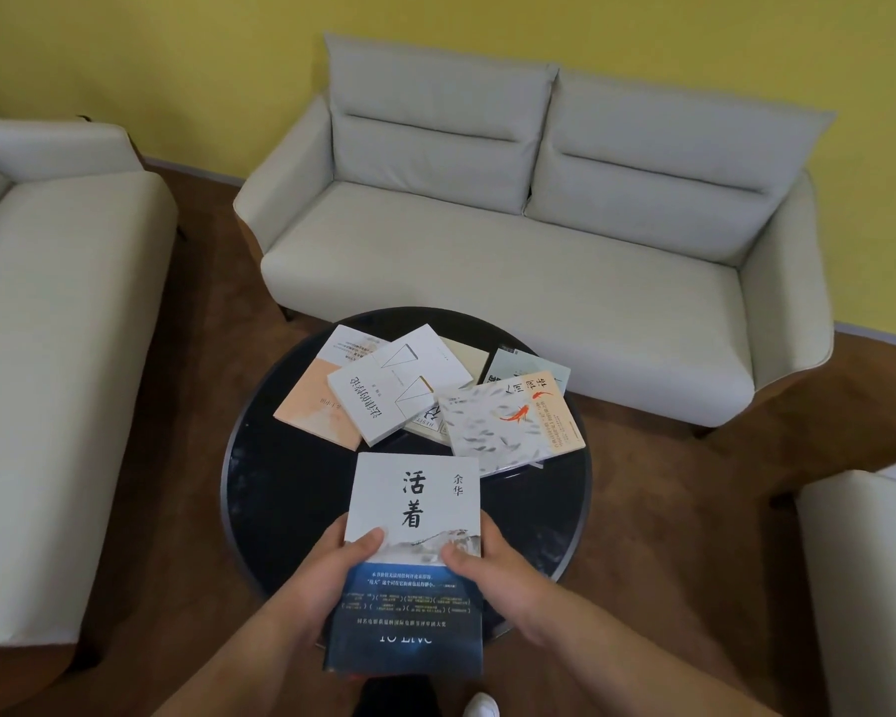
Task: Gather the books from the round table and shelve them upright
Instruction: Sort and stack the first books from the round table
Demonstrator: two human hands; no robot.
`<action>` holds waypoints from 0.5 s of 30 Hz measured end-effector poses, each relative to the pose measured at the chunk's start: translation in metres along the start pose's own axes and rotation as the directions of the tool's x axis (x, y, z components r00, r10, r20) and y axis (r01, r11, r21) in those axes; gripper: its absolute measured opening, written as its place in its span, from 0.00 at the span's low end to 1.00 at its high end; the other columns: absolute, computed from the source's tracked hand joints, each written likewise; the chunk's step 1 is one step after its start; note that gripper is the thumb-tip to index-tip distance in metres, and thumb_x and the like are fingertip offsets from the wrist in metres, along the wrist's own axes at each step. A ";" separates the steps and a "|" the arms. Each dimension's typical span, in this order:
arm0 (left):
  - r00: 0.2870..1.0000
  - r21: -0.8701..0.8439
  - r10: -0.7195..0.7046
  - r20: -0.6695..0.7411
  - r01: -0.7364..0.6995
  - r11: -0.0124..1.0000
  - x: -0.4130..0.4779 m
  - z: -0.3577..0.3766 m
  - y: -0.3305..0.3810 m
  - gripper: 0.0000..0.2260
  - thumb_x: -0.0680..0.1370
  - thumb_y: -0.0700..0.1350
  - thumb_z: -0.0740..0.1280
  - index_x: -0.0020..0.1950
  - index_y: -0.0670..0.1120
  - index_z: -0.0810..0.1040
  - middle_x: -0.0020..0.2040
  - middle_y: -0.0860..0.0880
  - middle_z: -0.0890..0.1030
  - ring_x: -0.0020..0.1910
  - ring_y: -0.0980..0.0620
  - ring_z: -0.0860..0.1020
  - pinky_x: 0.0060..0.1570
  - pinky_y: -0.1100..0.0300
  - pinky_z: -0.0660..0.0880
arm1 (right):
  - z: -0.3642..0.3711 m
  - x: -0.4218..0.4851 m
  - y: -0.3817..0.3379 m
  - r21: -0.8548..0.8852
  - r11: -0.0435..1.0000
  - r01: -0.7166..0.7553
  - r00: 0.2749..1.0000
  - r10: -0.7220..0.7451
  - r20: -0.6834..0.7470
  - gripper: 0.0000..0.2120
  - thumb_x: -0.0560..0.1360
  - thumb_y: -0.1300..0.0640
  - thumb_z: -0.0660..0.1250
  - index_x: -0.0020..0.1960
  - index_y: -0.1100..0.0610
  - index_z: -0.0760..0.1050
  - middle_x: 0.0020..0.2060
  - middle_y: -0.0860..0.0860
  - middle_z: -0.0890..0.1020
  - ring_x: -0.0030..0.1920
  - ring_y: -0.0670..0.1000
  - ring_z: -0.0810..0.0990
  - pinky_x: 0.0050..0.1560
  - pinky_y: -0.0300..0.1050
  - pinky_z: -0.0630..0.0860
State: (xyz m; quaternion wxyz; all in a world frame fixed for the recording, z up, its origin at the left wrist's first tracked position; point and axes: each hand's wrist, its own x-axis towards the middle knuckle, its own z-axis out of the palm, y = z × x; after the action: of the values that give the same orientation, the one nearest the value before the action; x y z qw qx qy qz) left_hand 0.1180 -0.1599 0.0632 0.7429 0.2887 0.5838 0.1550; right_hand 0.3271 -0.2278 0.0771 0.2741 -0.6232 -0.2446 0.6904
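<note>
I hold a white-and-dark-blue book [415, 504] face up over the near edge of the round black table [280, 489]. My left hand [327, 571] grips its left side and my right hand [492, 561] its right side, thumbs on the cover. Several more books lie flat and overlapping on the far half of the table: a peach one [311, 406], a white one with triangles [394, 385], one with orange fish [513, 426], a pale teal one [528, 370] and a cream one [464, 354]. No shelf is in view.
A light grey two-seat sofa [539, 240] stands behind the table against a yellow wall. Another pale sofa [47, 328] is on the left, and an armchair corner [859, 561] on the right. Brown floor surrounds the table; my white shoe [481, 705] shows below.
</note>
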 end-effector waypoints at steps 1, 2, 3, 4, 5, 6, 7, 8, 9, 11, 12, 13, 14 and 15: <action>1.000 0.006 0.000 0.009 0.000 1.000 0.000 -0.002 -0.001 0.20 0.78 0.49 0.70 0.69 0.54 0.70 0.55 0.42 0.86 0.52 0.36 0.85 0.57 0.34 0.78 | -0.001 -0.001 -0.001 -0.012 1.000 0.013 1.000 -0.013 0.010 0.30 0.80 0.49 0.67 0.77 0.42 0.56 0.58 0.37 0.79 0.54 0.40 0.81 0.43 0.31 0.77; 1.000 0.009 0.000 0.021 0.000 1.000 0.000 -0.004 -0.001 0.20 0.78 0.51 0.70 0.69 0.54 0.70 0.56 0.42 0.86 0.53 0.36 0.84 0.58 0.33 0.77 | -0.001 -0.001 0.000 -0.013 1.000 0.027 1.000 -0.027 0.015 0.30 0.80 0.49 0.67 0.76 0.41 0.56 0.58 0.36 0.78 0.54 0.40 0.81 0.43 0.31 0.78; 1.000 0.010 0.007 0.030 -0.008 1.000 0.001 -0.006 -0.004 0.21 0.77 0.52 0.70 0.69 0.55 0.70 0.57 0.42 0.85 0.54 0.35 0.84 0.58 0.33 0.77 | -0.002 -0.002 0.002 -0.012 0.999 0.042 0.999 -0.042 0.014 0.29 0.80 0.48 0.67 0.75 0.40 0.57 0.58 0.36 0.78 0.53 0.39 0.82 0.43 0.30 0.78; 0.999 0.007 0.007 0.034 -0.007 1.000 0.000 -0.006 -0.004 0.22 0.77 0.53 0.70 0.69 0.55 0.70 0.58 0.42 0.85 0.54 0.35 0.84 0.58 0.34 0.77 | -0.002 -0.001 0.006 -0.009 0.999 0.054 0.999 -0.053 0.002 0.27 0.80 0.46 0.66 0.74 0.38 0.57 0.58 0.35 0.78 0.52 0.38 0.82 0.44 0.30 0.78; 0.999 -0.010 0.009 0.036 -0.008 1.000 0.002 -0.006 -0.007 0.22 0.77 0.52 0.70 0.70 0.54 0.69 0.58 0.41 0.85 0.53 0.35 0.84 0.56 0.36 0.79 | -0.002 -0.001 0.009 -0.017 0.998 0.066 0.998 -0.066 -0.008 0.26 0.80 0.45 0.66 0.73 0.37 0.58 0.58 0.34 0.78 0.53 0.38 0.82 0.45 0.31 0.79; 0.999 -0.023 0.006 0.032 -0.005 1.000 0.004 -0.006 -0.008 0.22 0.78 0.50 0.69 0.71 0.53 0.69 0.58 0.41 0.85 0.52 0.35 0.84 0.53 0.38 0.80 | -0.002 0.000 0.013 -0.020 0.997 0.074 0.997 -0.074 -0.024 0.25 0.79 0.44 0.66 0.72 0.37 0.59 0.59 0.35 0.78 0.54 0.39 0.83 0.47 0.32 0.79; 1.000 -0.034 0.003 0.027 -0.002 0.999 0.007 -0.006 -0.009 0.21 0.79 0.49 0.68 0.71 0.52 0.68 0.58 0.40 0.84 0.52 0.35 0.85 0.51 0.39 0.81 | -0.002 0.000 0.016 -0.010 0.998 0.069 0.997 -0.069 -0.040 0.25 0.79 0.43 0.66 0.72 0.37 0.60 0.61 0.36 0.78 0.56 0.40 0.82 0.49 0.34 0.80; 1.000 -0.037 -0.010 0.025 0.011 0.999 0.007 -0.005 -0.007 0.21 0.79 0.48 0.68 0.71 0.52 0.68 0.59 0.40 0.84 0.52 0.35 0.85 0.52 0.39 0.81 | -0.004 0.003 0.018 0.015 0.998 0.056 0.997 -0.055 -0.056 0.23 0.79 0.44 0.65 0.72 0.39 0.62 0.62 0.39 0.79 0.57 0.42 0.82 0.50 0.36 0.80; 1.000 -0.052 -0.019 0.019 0.020 0.998 0.010 -0.005 -0.004 0.22 0.79 0.47 0.68 0.71 0.52 0.67 0.61 0.40 0.82 0.53 0.35 0.84 0.54 0.37 0.80 | -0.006 0.006 0.016 0.044 0.998 0.039 0.997 -0.036 -0.068 0.19 0.81 0.45 0.64 0.71 0.42 0.66 0.63 0.42 0.80 0.58 0.44 0.82 0.51 0.38 0.80; 0.998 -0.081 -0.002 -0.066 -0.004 0.997 0.022 -0.008 0.010 0.24 0.79 0.47 0.68 0.74 0.53 0.65 0.66 0.40 0.78 0.58 0.35 0.81 0.59 0.38 0.77 | -0.015 0.015 0.007 0.147 0.989 -0.006 0.992 0.025 -0.126 0.13 0.84 0.49 0.57 0.65 0.51 0.73 0.59 0.49 0.83 0.57 0.49 0.82 0.52 0.41 0.79; 0.989 -0.054 0.036 -0.145 -0.045 0.998 0.033 -0.011 0.021 0.26 0.80 0.48 0.67 0.76 0.52 0.63 0.69 0.41 0.75 0.62 0.38 0.78 0.61 0.40 0.75 | -0.020 0.022 0.000 0.210 0.977 -0.028 0.979 0.068 -0.190 0.16 0.85 0.48 0.54 0.62 0.55 0.76 0.57 0.52 0.84 0.55 0.52 0.83 0.52 0.44 0.79; 0.968 0.015 0.103 -0.231 -0.102 0.995 0.046 -0.013 0.035 0.26 0.80 0.49 0.67 0.77 0.51 0.64 0.72 0.42 0.73 0.66 0.41 0.75 0.65 0.42 0.72 | -0.028 0.029 -0.008 0.247 0.969 -0.031 0.959 0.098 -0.264 0.19 0.85 0.47 0.53 0.60 0.57 0.78 0.55 0.54 0.84 0.54 0.54 0.83 0.52 0.46 0.79; 0.945 0.110 0.170 -0.280 -0.144 0.983 0.057 -0.014 0.053 0.25 0.80 0.49 0.66 0.76 0.49 0.65 0.73 0.43 0.72 0.68 0.43 0.72 0.69 0.43 0.69 | -0.038 0.038 -0.013 0.253 0.967 -0.022 0.933 0.110 -0.342 0.18 0.85 0.47 0.54 0.57 0.57 0.78 0.55 0.56 0.84 0.52 0.54 0.82 0.53 0.49 0.78; 0.925 0.196 0.235 -0.299 -0.181 0.964 0.072 -0.015 0.069 0.24 0.81 0.50 0.65 0.75 0.47 0.67 0.73 0.45 0.72 0.70 0.44 0.71 0.71 0.44 0.67 | -0.048 0.047 -0.019 0.260 0.965 -0.008 0.910 0.115 -0.399 0.16 0.84 0.49 0.57 0.56 0.57 0.78 0.55 0.58 0.83 0.51 0.55 0.81 0.53 0.50 0.77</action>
State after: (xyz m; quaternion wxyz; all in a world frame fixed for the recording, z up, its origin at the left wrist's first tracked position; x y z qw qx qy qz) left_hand 0.1303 -0.0615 0.0470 0.5911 0.3806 0.6732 0.2291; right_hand 0.3727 -0.1820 0.0510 0.3746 -0.7217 -0.0717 0.5777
